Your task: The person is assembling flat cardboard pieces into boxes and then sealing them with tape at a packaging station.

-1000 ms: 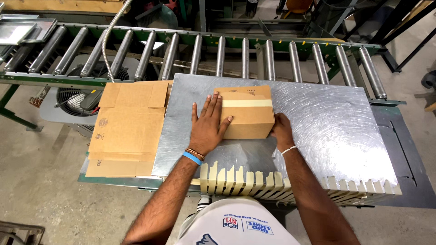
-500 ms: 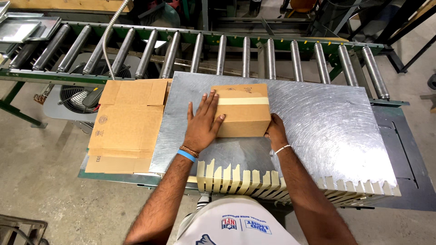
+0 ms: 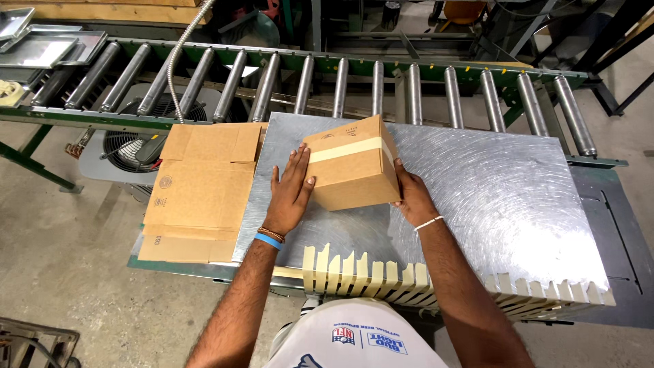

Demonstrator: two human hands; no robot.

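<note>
A small brown cardboard box (image 3: 354, 163) with a strip of pale tape across its top is tilted up off the brushed metal table (image 3: 490, 197). My left hand (image 3: 291, 191) grips its left side, thumb on the near face. My right hand (image 3: 409, 197) holds its right lower corner. A row of cut pale tape strips (image 3: 381, 276) hangs along the table's near edge.
A stack of flat folded cardboard boxes (image 3: 201, 187) lies at the table's left. Behind the table runs a roller conveyor (image 3: 340, 85). Metal trays (image 3: 41, 48) sit at the far left. A fan (image 3: 129, 146) stands on the floor below the conveyor.
The box lay flat on the table under my hands; now both hands have lifted and tipped it, its near face turned up toward me.
</note>
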